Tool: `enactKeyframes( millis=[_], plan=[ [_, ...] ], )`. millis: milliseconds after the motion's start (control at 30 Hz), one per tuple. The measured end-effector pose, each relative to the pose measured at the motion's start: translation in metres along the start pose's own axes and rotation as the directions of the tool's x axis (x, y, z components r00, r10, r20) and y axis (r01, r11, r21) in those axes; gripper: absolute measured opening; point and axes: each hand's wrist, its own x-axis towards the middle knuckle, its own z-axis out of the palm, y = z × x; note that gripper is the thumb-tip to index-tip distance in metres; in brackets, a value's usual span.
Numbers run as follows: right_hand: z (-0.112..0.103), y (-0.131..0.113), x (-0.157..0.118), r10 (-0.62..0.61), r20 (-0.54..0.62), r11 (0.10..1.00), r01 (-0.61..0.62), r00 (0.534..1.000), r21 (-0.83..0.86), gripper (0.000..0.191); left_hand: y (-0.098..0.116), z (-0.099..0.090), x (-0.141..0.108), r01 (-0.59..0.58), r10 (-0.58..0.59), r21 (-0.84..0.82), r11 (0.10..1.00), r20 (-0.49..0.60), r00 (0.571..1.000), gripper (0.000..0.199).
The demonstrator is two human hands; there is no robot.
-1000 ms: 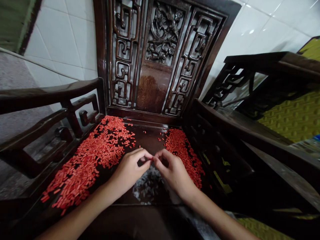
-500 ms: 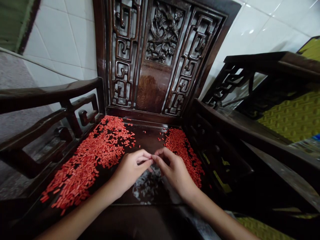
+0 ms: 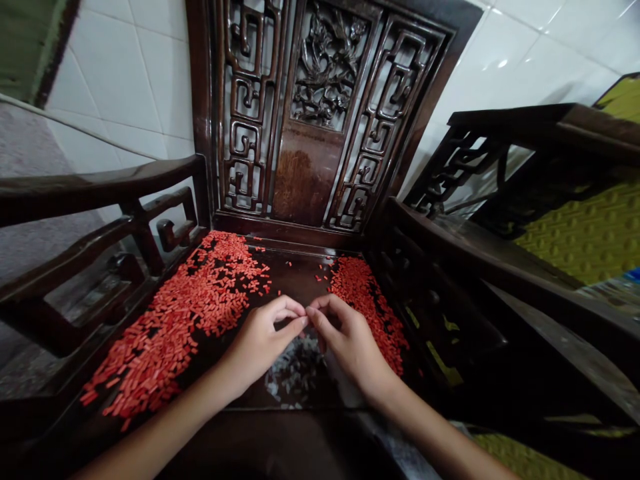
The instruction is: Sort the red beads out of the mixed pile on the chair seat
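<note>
My left hand (image 3: 267, 337) and my right hand (image 3: 347, 333) meet fingertip to fingertip over the dark wooden seat (image 3: 295, 273). Thumb and forefinger are pinched together on each, and whatever they hold is too small to make out. Below and between them lies a loose pile of small translucent whitish pieces (image 3: 295, 373). A wide spread of small red pieces (image 3: 170, 320) covers the seat's left side. A smaller heap of red pieces (image 3: 357, 287) lies to the right, partly behind my right hand.
The carved chair back (image 3: 305, 173) rises behind the seat. Armrests stand at the left (image 3: 100, 187) and right (image 3: 480, 267). Another dark wooden piece of furniture (image 3: 540, 127) with a yellow textured surface (image 3: 590, 233) is at the right. Clear plastic hangs near the seat's front edge.
Both hands have shifted only slightly, with the fingertips still together. The red and whitish pieces look the same.
</note>
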Motion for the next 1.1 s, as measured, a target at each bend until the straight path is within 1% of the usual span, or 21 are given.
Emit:
enactKeyframes(
  millis=[100,167,233,300,400,567,667,733,867,967,1100],
  plan=[
    [0.0026,0.0002,0.0014,0.060,0.005,0.986,-0.060,0.998,0.155,0.033,-0.0003,-0.0005,0.0002,-0.035,0.037,0.047,0.998,-0.052,0.998,0.014],
    [0.0046,0.0001,0.0026,0.087,0.009,0.968,-0.086,0.996,0.237,0.036,0.0002,-0.0009,0.0002,-0.041,0.045,0.065,0.997,-0.068,0.997,0.014],
    [0.0064,0.0001,0.0037,0.097,0.013,0.952,-0.097,0.995,0.291,0.037,0.0007,-0.0011,0.0003,-0.040,0.045,0.068,0.997,-0.067,0.997,0.015],
    [0.0077,0.0004,0.0043,0.094,0.017,0.946,-0.094,0.995,0.310,0.036,0.0004,-0.0013,0.0004,-0.041,0.045,0.064,0.997,-0.065,0.997,0.015],
    [0.0080,0.0012,0.0043,0.072,0.011,0.961,-0.073,0.997,0.268,0.035,-0.0016,-0.0023,0.0003,-0.045,0.050,0.076,0.996,-0.070,0.996,0.014],
    [0.0048,0.0028,0.0014,0.020,-0.004,0.998,-0.020,1.000,0.057,0.029,-0.0056,-0.0037,-0.0014,-0.055,0.068,0.167,0.984,-0.070,0.995,0.013],
    [0.0035,0.0026,-0.0002,-0.007,-0.010,0.999,0.007,1.000,-0.033,0.028,-0.0062,-0.0023,-0.0023,-0.049,0.062,0.164,0.985,-0.074,0.995,0.013],
    [0.0040,0.0013,-0.0004,-0.009,-0.014,1.000,0.009,1.000,-0.009,0.028,-0.0056,-0.0008,-0.0024,-0.035,0.046,0.130,0.991,-0.084,0.995,0.013],
    [0.0071,-0.0018,0.0004,0.001,-0.021,0.992,0.001,1.000,0.123,0.029,-0.0034,0.0004,-0.0021,-0.015,0.023,0.070,0.997,-0.121,0.992,0.015],
    [0.0091,-0.0020,0.0000,0.008,-0.023,0.988,-0.005,1.000,0.155,0.029,-0.0026,-0.0010,-0.0020,-0.026,0.037,0.092,0.995,-0.118,0.992,0.015],
    [0.0091,-0.0003,-0.0012,0.010,-0.030,0.992,-0.006,1.000,0.129,0.029,-0.0031,-0.0035,-0.0021,-0.052,0.068,0.151,0.987,-0.102,0.992,0.013]
  ],
)
